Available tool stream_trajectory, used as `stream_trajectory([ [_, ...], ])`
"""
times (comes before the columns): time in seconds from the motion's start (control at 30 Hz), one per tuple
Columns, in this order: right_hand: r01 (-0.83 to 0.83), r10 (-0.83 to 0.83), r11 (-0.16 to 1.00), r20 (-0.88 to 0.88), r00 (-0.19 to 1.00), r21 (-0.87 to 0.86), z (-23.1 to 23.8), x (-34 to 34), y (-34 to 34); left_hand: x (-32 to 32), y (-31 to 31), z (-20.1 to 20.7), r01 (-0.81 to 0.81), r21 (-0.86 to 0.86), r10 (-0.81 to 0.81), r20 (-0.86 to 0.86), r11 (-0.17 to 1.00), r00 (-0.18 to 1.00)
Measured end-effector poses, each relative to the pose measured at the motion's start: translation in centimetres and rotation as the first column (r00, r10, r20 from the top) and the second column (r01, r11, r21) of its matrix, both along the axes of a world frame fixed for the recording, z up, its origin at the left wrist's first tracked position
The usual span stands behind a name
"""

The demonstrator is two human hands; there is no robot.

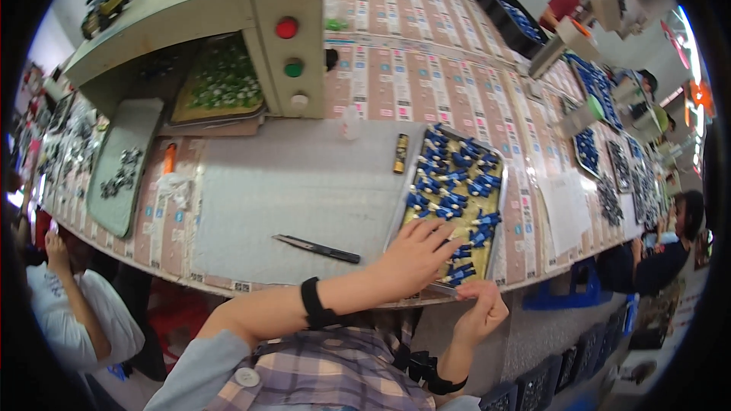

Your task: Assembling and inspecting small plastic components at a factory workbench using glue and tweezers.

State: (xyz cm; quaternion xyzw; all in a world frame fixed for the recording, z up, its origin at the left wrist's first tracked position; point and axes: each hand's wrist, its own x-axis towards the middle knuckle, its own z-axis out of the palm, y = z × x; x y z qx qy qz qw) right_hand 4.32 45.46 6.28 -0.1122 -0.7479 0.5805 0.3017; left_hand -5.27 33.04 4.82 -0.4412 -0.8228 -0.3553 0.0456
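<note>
A shallow metal tray (499,217) holds many small blue toy figures (449,160) with pale parts, lying in loose rows. My left hand (415,255) reaches across the tray's near left part, palm down, fingers stretched out and apart over the figures. At the tray's near right corner is my right hand (483,312), its fingers curled together with the tips by the rim. Whatever its fingertips pinch is too hidden to make out. Left of the tray, a black utility knife (316,248) lies on a white sheet (282,190).
A cream machine (289,0) with red and green buttons stands at the back left. Near it are a green tray (114,198) of small dark parts, an orange tool (169,158) and a small bottle (351,122). A black-and-gold tube (400,154) lies beside the figure tray. Other people work on both sides.
</note>
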Motion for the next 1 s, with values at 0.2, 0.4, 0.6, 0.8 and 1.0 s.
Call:
stream_trajectory([
  [0.2, -0.399, 0.337, 0.870, 0.239, 0.910, 0.291, -0.4, -1.7, -2.3, 0.0, -5.5, 2.4, -0.097, 0.263, -0.064, 0.545, 0.960, 0.836],
  [0.4, -0.568, 0.548, 0.718, 0.179, 0.818, 0.402, 0.6, -3.3, -5.6, 1.0, -10.5, 3.1, -0.138, 0.373, -0.090, 0.532, 0.918, 0.842],
  [0.6, -0.644, 0.638, 0.609, 0.197, 0.745, 0.464, 0.8, -3.4, -8.3, 1.9, -12.9, 3.2, -0.128, 0.401, -0.077, 0.457, 0.907, 0.886],
  [0.8, -0.603, 0.605, 0.525, 0.235, 0.761, 0.601, 1.6, -3.9, -10.3, 2.2, -15.0, 3.1, -0.181, 0.432, -0.061, 0.490, 0.884, 0.870],
  [1.0, -0.549, 0.602, 0.416, 0.233, 0.764, 0.725, 2.2, -4.5, -11.5, 2.6, -16.7, 3.2, -0.208, 0.455, -0.079, 0.534, 0.866, 0.842],
])
